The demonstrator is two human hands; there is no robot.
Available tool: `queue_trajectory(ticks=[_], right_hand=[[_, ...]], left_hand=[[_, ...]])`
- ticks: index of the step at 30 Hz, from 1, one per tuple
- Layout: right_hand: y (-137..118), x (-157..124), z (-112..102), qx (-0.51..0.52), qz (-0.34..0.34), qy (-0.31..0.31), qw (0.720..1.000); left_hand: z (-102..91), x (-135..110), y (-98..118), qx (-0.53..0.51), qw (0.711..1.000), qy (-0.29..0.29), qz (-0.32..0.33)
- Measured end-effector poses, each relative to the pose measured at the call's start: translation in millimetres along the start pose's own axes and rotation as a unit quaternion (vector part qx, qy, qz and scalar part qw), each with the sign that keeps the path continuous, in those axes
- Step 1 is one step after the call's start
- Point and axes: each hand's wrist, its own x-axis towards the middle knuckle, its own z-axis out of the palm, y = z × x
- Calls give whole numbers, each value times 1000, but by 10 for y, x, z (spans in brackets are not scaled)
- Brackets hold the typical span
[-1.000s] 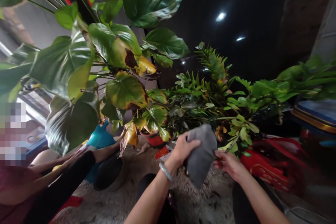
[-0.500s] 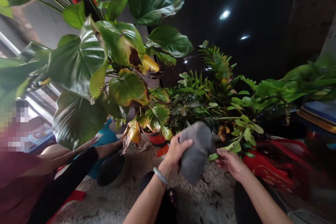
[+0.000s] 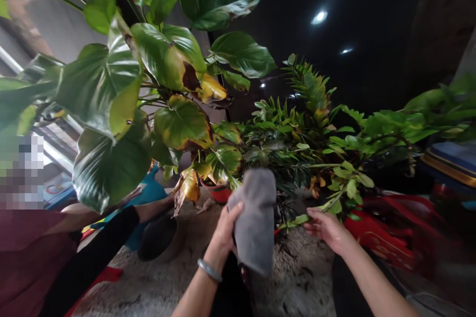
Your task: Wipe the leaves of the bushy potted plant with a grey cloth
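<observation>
Cloth (image 3: 256, 223) hung above the ground (image 3: 288, 287), its left edge clasped in the left hand (image 3: 223, 230); the right hand (image 3: 327, 229) pinched a stem (image 3: 299, 219). Gold marks on the red bag (image 3: 394, 252) were too blurred to read.

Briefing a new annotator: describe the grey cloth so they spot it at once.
Start at the large-leaved plant, upper left, then drop to the lower middle, to the left hand with a pale bangle at its wrist. It grips the grey cloth: broad and plain grey, unlike the slim green stem in the right hand.
</observation>
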Motion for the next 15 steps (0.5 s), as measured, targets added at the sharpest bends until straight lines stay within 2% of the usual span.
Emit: queue_trajectory(ticks=[2, 4, 7, 9, 11, 13, 15], right_hand=[[6, 8, -26, 4, 1, -3, 1000], [6, 13, -43, 7, 1, -9, 1000], [-7, 5, -32, 17, -6, -24, 1000], [-15, -5, -6, 25, -12, -29, 999], [-15, -11, 17, 30, -15, -29, 999], [-6, -8, 21, 29, -15, -23, 999], [6, 0, 4, 24, -9, -13, 1000]], left_hand=[[-185, -157, -258, 12, 996, -18, -82], [-280, -270, -288, -14, 994, -34, -107], [-153, -221, 72, -92, 994, -27, -46], [51, -53, 386, -161, 986, 4, 38], [233, 128, 565, -201, 976, 32, 81], [301, 221, 510, -202, 976, 54, 67], [211, 178, 234, -167, 983, 79, 1]])
